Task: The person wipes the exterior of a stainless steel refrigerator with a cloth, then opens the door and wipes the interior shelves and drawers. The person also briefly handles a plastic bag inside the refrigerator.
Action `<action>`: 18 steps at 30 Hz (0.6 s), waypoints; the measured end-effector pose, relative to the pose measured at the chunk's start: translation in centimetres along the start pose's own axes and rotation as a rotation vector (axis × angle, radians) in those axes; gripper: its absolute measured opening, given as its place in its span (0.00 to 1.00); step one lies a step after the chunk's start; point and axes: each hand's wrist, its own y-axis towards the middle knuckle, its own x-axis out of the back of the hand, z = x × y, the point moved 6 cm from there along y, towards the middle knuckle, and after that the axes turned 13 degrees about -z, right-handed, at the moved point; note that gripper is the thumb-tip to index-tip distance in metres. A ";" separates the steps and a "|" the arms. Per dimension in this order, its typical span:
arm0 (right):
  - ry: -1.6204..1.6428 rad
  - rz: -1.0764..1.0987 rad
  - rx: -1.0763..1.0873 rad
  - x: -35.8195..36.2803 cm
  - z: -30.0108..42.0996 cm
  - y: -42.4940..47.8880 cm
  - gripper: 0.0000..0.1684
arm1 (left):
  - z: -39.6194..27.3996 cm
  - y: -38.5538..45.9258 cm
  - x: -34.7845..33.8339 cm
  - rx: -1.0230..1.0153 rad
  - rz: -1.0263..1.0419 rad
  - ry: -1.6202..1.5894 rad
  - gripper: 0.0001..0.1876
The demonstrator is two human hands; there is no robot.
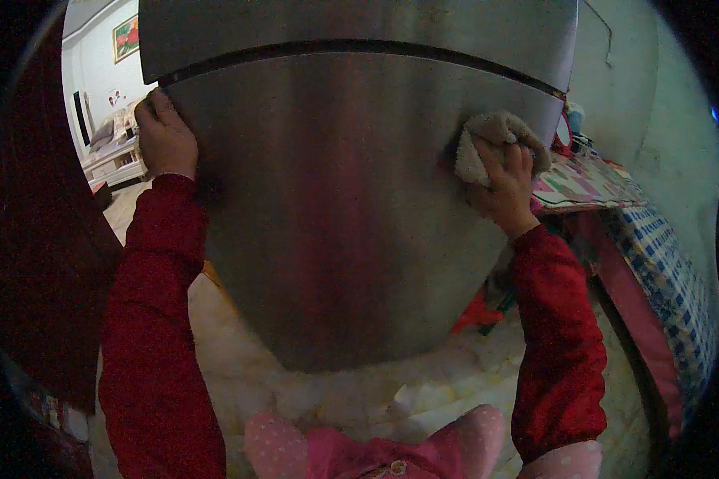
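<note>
A brushed-metal refrigerator door [347, 209] fills the middle of the view, with a dark curved gap above it and an upper door [359, 21] over that. At its upper left corner, my left hand [166, 135] grips the side edge, fingertips beside the gap. My right hand [506, 185] presses a crumpled beige cloth [485, 129] to the door's right side, near the edge. The fingers spread over the cloth and pin it to the metal. Red sleeves cover both forearms.
On the right, a table [593, 185] under a patterned cover holds a red-rimmed round mirror [564, 132]; blue checked cloth [665, 269] hangs beside it. A dark reddish-brown panel [42, 239] stands at left. Beyond it are white furniture [117, 164] and a framed picture [126, 39]. Pale floor [359, 389] lies below.
</note>
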 end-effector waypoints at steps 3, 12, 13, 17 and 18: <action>0.043 -0.042 0.039 -0.6 3.1 2.5 0.36 | -1.0 0.0 0.4 0.035 0.011 -0.008 0.28; 0.352 -0.118 0.177 -2.9 14.9 7.4 0.35 | -0.2 0.2 0.1 0.046 0.022 -0.006 0.28; 0.344 -0.106 0.210 -3.7 16.3 7.5 0.33 | -0.5 0.3 0.1 0.049 0.028 -0.006 0.28; 0.331 -0.109 0.316 -3.8 20.2 7.9 0.30 | -1.3 -0.2 -0.3 0.085 0.089 -0.022 0.27; 0.373 -0.068 0.333 -3.8 20.7 7.9 0.30 | -1.2 -0.2 -0.1 0.084 0.094 -0.015 0.27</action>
